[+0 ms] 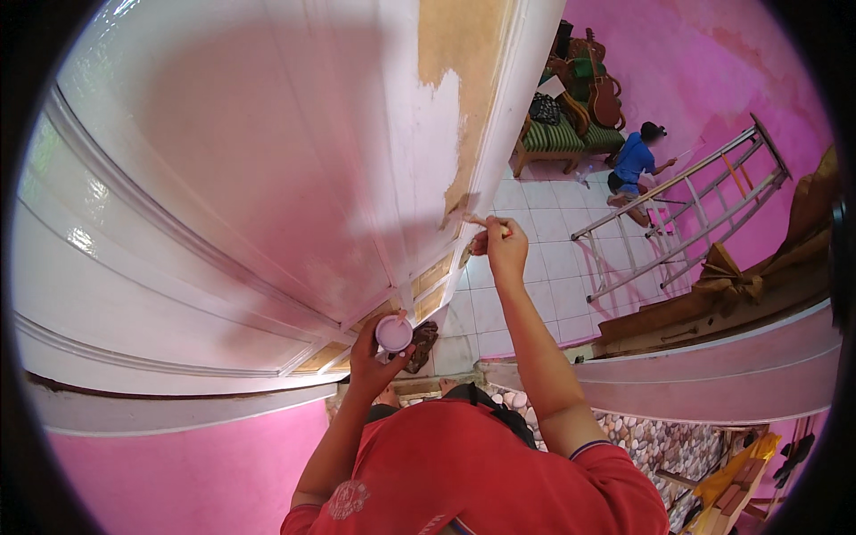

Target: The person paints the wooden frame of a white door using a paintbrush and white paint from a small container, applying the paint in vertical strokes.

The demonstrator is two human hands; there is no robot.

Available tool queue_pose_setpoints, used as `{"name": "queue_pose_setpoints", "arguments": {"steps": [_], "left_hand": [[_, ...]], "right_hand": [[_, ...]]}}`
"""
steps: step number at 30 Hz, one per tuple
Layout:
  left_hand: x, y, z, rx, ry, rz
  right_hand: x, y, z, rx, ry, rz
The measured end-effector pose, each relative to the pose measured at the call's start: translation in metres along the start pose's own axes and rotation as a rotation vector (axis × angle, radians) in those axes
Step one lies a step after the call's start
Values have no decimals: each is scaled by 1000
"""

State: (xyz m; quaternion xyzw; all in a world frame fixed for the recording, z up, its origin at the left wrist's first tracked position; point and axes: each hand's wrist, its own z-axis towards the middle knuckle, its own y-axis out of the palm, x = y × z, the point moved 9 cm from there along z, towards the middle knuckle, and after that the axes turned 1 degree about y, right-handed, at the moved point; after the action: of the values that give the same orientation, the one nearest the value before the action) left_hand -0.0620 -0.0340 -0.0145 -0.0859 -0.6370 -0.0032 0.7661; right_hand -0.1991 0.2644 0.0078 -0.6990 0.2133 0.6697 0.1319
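My left hand point(364, 358) is closed around a small cup of pale pinkish-white paint point(394, 333), held low beside the door. In my raised right hand point(507, 250) is a paintbrush point(474, 218), gripped by its handle. The brush tip meets the door near its right edge, or is very close to it. Much of the panelled door point(259, 187) is coated glossy white. A tan unpainted strip point(459, 53) with a ragged border runs down its right side, and smaller tan panels point(432, 276) show lower down.
A metal ladder point(687, 214) leans over the tiled floor point(544, 241) at right. Beyond it, a person in blue point(634, 160) crouches by the pink wall point(713, 62). A green striped sofa point(557, 135) carries a guitar point(604, 98). Brown cloth point(731, 272) hangs at right.
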Motion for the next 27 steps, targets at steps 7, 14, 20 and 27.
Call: {"name": "queue_pose_setpoints", "arguments": {"steps": [7, 14, 20, 27], "left_hand": [[-8, -11, -18, 51, -43, -9], [11, -10, -14, 23, -8, 5], [10, -15, -19, 36, -25, -6], [12, -17, -25, 57, -29, 2]], "right_hand": [[-66, -1, -8, -3, -98, 41], [8, -8, 3, 9, -16, -151], [-42, 14, 1, -45, -123, -52], [-20, -18, -8, 25, -61, -114]]}}
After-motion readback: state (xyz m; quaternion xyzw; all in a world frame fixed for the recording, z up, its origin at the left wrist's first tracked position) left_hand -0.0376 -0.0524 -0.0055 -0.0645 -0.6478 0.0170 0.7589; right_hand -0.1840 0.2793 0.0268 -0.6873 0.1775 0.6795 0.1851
